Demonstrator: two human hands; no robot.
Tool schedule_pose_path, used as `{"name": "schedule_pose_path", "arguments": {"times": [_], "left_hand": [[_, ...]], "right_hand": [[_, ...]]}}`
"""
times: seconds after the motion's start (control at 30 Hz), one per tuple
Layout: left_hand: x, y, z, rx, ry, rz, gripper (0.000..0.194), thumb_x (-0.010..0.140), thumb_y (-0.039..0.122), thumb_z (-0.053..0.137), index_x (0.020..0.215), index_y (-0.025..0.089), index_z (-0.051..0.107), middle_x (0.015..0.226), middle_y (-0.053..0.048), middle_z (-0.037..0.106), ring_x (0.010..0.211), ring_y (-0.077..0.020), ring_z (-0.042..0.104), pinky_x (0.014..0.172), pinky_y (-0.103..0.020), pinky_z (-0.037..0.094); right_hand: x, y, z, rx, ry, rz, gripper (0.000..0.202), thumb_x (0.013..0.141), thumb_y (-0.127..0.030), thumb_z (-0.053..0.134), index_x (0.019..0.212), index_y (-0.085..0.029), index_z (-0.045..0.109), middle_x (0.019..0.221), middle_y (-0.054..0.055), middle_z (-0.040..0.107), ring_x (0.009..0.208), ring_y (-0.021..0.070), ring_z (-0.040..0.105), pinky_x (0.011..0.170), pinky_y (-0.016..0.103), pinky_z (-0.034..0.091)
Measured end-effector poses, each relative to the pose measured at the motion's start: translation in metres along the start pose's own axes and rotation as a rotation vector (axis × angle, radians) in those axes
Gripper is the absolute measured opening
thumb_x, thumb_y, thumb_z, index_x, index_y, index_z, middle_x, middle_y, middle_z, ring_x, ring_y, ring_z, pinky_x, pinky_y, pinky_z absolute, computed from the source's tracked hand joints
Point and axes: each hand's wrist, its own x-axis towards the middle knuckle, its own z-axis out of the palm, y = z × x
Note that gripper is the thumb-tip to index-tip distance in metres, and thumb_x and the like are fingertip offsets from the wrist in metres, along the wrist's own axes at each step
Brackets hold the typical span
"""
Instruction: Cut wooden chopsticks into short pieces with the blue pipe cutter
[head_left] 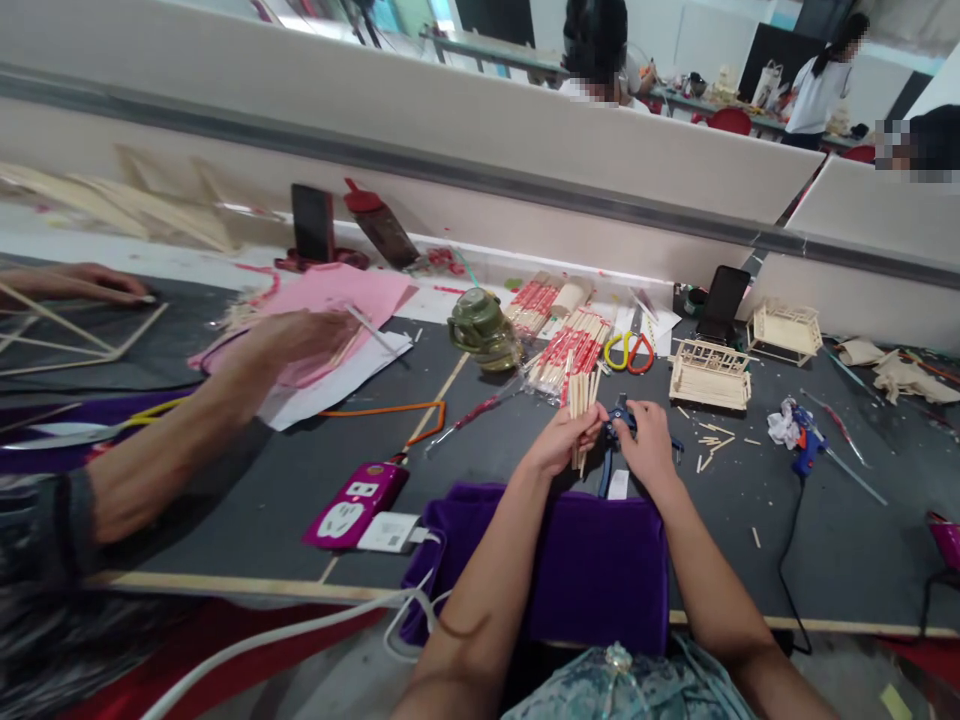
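Several thin wooden sticks (582, 395) stand in a bundle in my left hand (561, 440), whose fingers are wrapped round them. Just to the right, my right hand (646, 440) has its fingers closed on a dark blue tool (619, 412), whose exact kind I cannot make out. The hands are close together above the dark table, beyond a purple cloth (600, 560). Short stick pieces (716, 440) lie scattered to the right of my right hand. Behind the bundle are red-and-white packs of sticks (566, 350).
At left, a person's arm (172, 430) reaches over pink paper (322, 300). A green jar (484, 330), scissors (628, 350) and small wooden models (710, 377) stand beyond my hands. A blue glue gun (808, 447) lies right; a purple power strip (356, 505) lies left.
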Motion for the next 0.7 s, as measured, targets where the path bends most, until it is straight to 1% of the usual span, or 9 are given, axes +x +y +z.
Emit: {"name": "schedule_pose_path", "arguments": {"times": [0.1,0.17,0.23,0.33,0.43,0.5,0.57,0.63,0.7], "left_hand": [[0.0,-0.004,0.003,0.043,-0.059,-0.034,0.046,0.073,0.053,0.083,0.078,0.014,0.06,0.054,0.007,0.04,0.046,-0.0048,0.034,0.042,-0.017,0.027],[0.0,-0.006,0.006,0.072,-0.09,-0.029,0.047,0.07,0.053,0.085,0.076,0.014,0.059,0.054,0.006,0.044,0.047,-0.0055,0.038,0.044,-0.018,0.031],[0.0,-0.006,0.009,0.119,-0.113,-0.011,0.048,0.072,0.055,0.083,0.073,0.013,0.061,0.056,0.002,0.052,0.048,-0.007,0.046,0.047,-0.019,0.037],[0.001,-0.003,0.008,0.159,-0.09,0.001,0.05,0.075,0.06,0.078,0.078,0.011,0.068,0.07,-0.007,0.067,0.06,-0.0137,0.061,0.058,-0.024,0.049],[0.004,0.003,0.0,0.161,0.103,0.04,0.053,0.07,0.062,0.081,0.086,0.013,0.071,0.077,-0.009,0.072,0.066,-0.0169,0.066,0.063,-0.028,0.055],[0.006,0.006,-0.008,0.164,0.322,0.175,0.053,0.069,0.063,0.08,0.085,0.014,0.07,0.068,-0.003,0.067,0.058,-0.0127,0.061,0.057,-0.024,0.052],[0.01,0.007,-0.015,0.162,0.502,0.357,0.05,0.071,0.062,0.079,0.085,0.015,0.069,0.059,0.003,0.057,0.05,-0.0087,0.052,0.05,-0.02,0.046],[0.013,0.002,-0.019,0.181,0.573,0.475,0.046,0.073,0.059,0.078,0.086,0.016,0.068,0.057,0.005,0.053,0.048,-0.008,0.048,0.048,-0.02,0.043],[0.018,-0.007,-0.02,0.238,0.587,0.482,0.044,0.073,0.058,0.077,0.084,0.017,0.066,0.057,0.005,0.053,0.048,-0.0088,0.048,0.048,-0.021,0.045]], "right_hand": [[0.013,-0.007,-0.009,0.379,0.018,-0.061,0.034,0.095,-0.042,0.053,0.113,-0.02,0.071,0.108,0.01,0.067,0.097,0.0212,0.063,0.078,0.031,0.052],[0.021,-0.015,-0.013,0.502,0.005,-0.066,0.03,0.091,-0.045,0.058,0.097,-0.02,0.073,0.092,0.004,0.067,0.074,0.016,0.061,0.064,0.027,0.05],[0.026,-0.023,-0.015,0.546,0.017,-0.058,0.028,0.087,-0.045,0.062,0.08,-0.02,0.072,0.08,0.001,0.063,0.063,0.013,0.056,0.059,0.026,0.047],[0.029,-0.026,-0.015,0.563,0.105,-0.011,0.029,0.083,-0.045,0.066,0.07,-0.02,0.066,0.074,0.0,0.062,0.065,0.0132,0.058,0.062,0.025,0.048],[0.028,-0.02,-0.018,0.692,0.207,0.113,0.03,0.085,-0.048,0.063,0.077,-0.019,0.064,0.076,0.001,0.067,0.07,0.0152,0.064,0.067,0.026,0.053],[0.025,-0.016,-0.023,0.809,0.243,0.173,0.032,0.089,-0.05,0.059,0.084,-0.019,0.063,0.083,0.003,0.072,0.072,0.0169,0.069,0.07,0.029,0.057],[0.021,-0.013,-0.028,0.832,0.251,0.153,0.032,0.093,-0.051,0.055,0.089,-0.02,0.062,0.089,0.005,0.074,0.076,0.0183,0.072,0.075,0.033,0.06],[0.016,-0.013,-0.03,0.736,0.221,0.071,0.029,0.095,-0.049,0.053,0.091,-0.022,0.062,0.093,0.006,0.074,0.083,0.0192,0.073,0.082,0.034,0.059],[0.009,-0.015,-0.03,0.598,0.171,-0.02,0.025,0.095,-0.046,0.053,0.092,-0.023,0.064,0.097,0.007,0.074,0.09,0.0199,0.073,0.088,0.034,0.057]]}}
